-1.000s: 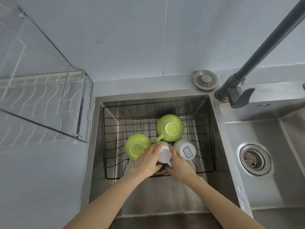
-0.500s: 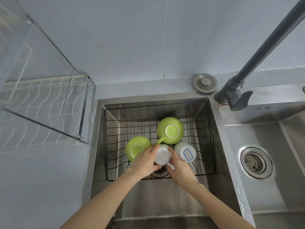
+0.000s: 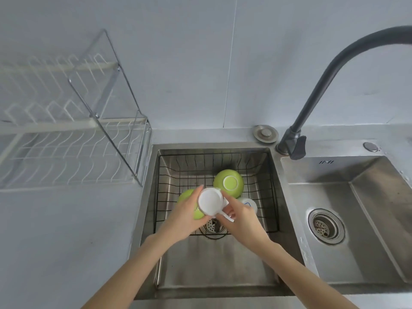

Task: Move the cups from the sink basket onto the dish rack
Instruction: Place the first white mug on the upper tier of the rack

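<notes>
- White cup [image 3: 211, 201]: you hold it upside down, above the sink basket [image 3: 273, 197], left hand [image 3: 186, 214] wrapped round its left side, right hand [image 3: 239, 214] closed at its handle [image 3: 226, 217].
- Handling: it looks like rigid glazed ceramic, probably light, breakable and slippery if wet; grip the body, not only the thin handle.
- Remaining cups: two green cups [image 3: 229, 182] and another white one [image 3: 249, 204] sit just beneath.
- Route: the dish rack [image 3: 73, 150] stands left; lift over the sink rim [image 3: 153, 175] and rack frame.
</notes>
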Demonstrator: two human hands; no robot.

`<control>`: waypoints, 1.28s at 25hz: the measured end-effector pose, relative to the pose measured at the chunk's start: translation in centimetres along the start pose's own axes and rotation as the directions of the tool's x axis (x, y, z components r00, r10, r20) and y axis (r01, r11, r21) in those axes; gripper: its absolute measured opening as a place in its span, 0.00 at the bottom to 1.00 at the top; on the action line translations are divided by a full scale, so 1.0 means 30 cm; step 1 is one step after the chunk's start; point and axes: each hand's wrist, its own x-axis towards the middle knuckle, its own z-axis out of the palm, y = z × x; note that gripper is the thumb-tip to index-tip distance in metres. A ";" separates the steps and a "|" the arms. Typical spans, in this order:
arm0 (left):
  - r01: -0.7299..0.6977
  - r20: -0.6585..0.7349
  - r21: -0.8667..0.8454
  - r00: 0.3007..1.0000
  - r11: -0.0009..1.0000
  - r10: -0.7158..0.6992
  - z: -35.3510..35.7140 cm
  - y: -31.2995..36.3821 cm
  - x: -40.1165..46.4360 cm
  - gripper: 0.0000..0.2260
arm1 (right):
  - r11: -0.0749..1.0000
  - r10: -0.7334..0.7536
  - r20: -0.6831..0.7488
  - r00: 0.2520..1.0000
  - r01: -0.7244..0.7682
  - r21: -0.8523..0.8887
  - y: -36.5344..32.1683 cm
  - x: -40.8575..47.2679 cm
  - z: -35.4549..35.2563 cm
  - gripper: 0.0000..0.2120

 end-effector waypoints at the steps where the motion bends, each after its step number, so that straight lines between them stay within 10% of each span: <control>1: -0.016 -0.042 -0.018 0.999 1.000 0.016 -0.025 0.011 -0.027 0.36 | 0.999 -0.041 -0.021 0.999 0.040 -0.021 -0.036 -0.010 -0.011 0.26; 20: -0.366 -0.424 -0.241 0.873 0.899 0.242 -0.606 0.047 -0.416 0.25 | 0.913 -0.402 -0.183 0.897 0.408 -0.005 -0.727 -0.111 -0.011 0.11; 32: -0.458 -0.339 -0.076 0.847 0.886 0.409 -1.027 0.051 -0.389 0.24 | 0.778 -0.593 0.003 0.805 0.574 -0.255 -1.050 0.059 -0.041 0.28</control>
